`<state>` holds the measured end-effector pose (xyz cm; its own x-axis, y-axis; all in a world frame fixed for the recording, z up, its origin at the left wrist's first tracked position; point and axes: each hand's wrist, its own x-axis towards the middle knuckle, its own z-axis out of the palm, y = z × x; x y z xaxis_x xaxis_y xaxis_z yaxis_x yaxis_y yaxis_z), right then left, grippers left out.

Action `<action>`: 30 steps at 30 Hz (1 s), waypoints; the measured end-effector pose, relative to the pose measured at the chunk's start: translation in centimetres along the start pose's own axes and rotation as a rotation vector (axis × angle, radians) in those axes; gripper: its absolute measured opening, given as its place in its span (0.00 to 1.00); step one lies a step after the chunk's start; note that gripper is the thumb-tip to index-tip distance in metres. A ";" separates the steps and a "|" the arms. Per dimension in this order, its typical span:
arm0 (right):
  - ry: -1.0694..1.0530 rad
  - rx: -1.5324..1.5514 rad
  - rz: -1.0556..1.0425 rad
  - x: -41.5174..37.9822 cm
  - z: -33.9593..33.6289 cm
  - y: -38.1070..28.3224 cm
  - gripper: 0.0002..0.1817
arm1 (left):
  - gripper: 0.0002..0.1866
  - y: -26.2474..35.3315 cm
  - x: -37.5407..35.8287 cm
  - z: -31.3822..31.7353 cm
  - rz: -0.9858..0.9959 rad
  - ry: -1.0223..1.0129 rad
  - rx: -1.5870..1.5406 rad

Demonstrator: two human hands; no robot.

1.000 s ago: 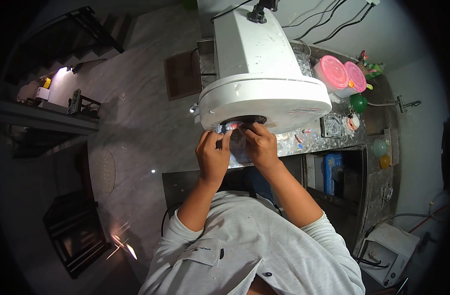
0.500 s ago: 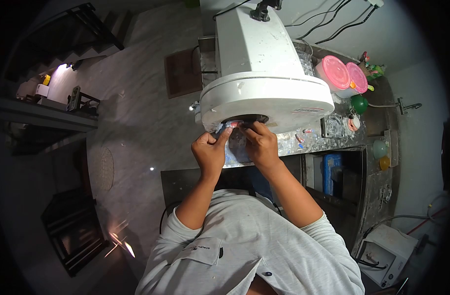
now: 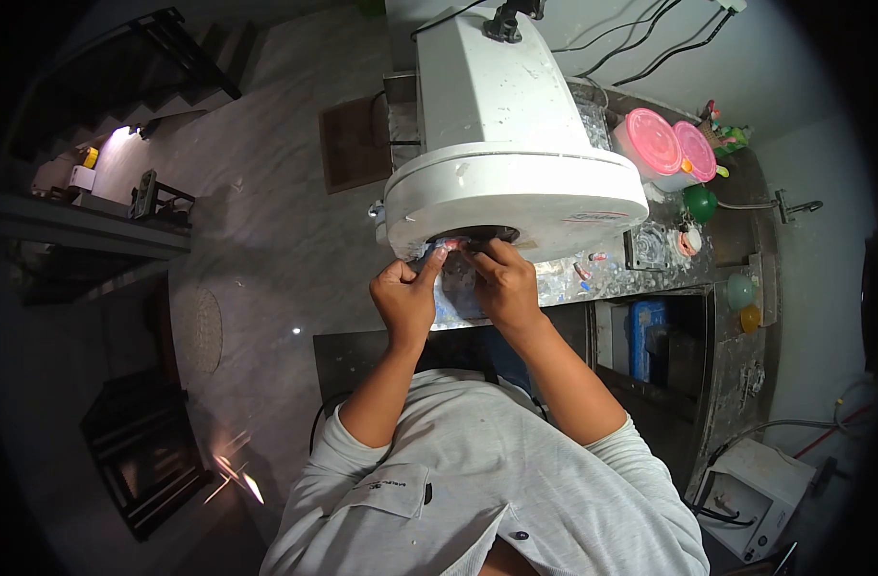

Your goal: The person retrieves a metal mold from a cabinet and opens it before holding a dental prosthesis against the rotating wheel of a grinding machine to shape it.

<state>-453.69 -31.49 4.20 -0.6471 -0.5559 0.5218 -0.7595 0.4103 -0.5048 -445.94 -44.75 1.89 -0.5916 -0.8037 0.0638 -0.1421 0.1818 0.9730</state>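
Observation:
A small pink piece (image 3: 451, 246) with a pale, bluish patch at its left end sits between my two hands, under the rim of a white round-headed machine (image 3: 516, 206). My left hand (image 3: 403, 300) pinches its left side, thumb pointing up along it. My right hand (image 3: 504, 283) is closed at its right end, fingers curled and pressed together. Just behind the fingertips is the machine's dark opening (image 3: 501, 233); what the fingertips touch in there is partly hidden. Below the hands, a dusty, bluish surface shows between the wrists.
Small pink and blue bits (image 3: 582, 273) lie on the dusty worktop (image 3: 554, 288) to the right. Beyond them are a clear square holder (image 3: 647, 248), a dental model (image 3: 688, 241), a green ball-shaped thing (image 3: 700, 203), pink-lidded tubs (image 3: 653, 141) and a tap (image 3: 794, 205).
The view has shifted slightly, so machine and hands sit a little further left. Both hands keep their grip at the opening, with barely any movement between them.

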 end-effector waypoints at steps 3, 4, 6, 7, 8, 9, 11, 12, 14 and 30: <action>-0.003 0.002 -0.011 0.0 -0.1 0.1 0.25 | 0.35 -0.1 0.0 0.0 0.006 0.005 -0.004; -0.017 -0.007 -0.015 0.0 -0.1 0.1 0.22 | 0.36 -0.1 0.0 0.1 0.012 0.008 -0.015; -0.031 -0.016 -0.021 0.0 -0.2 0.1 0.19 | 0.36 0.2 0.0 0.1 0.005 0.007 -0.017; -0.032 -0.016 -0.017 0.0 -0.1 0.1 0.18 | 0.36 0.3 0.0 0.0 -0.002 0.004 -0.019; -0.032 -0.015 -0.014 0.0 -0.1 0.2 0.18 | 0.36 0.3 0.0 0.1 -0.002 0.007 -0.019; -0.033 -0.014 -0.018 -0.1 0.0 0.2 0.18 | 0.36 0.2 0.0 0.1 -0.009 0.007 -0.022; -0.020 -0.048 -0.010 -0.1 0.2 0.2 0.17 | 0.36 0.1 0.1 0.1 -0.015 0.011 -0.026; -0.021 -0.047 -0.014 -0.1 0.2 0.1 0.17 | 0.36 0.1 0.1 0.2 -0.013 0.008 -0.024; -0.025 -0.069 0.032 0.1 0.1 -0.2 0.20 | 0.35 0.1 0.1 0.0 -0.010 0.008 -0.024; 0.115 0.041 0.016 0.0 0.5 -0.3 0.09 | 0.34 -0.5 0.3 0.0 -0.042 -0.025 -0.064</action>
<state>-453.43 -31.93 4.03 -0.6645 -0.4620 0.5874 -0.7469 0.3871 -0.5406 -446.08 -45.10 1.38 -0.6062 -0.7951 0.0176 -0.1165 0.1107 0.9870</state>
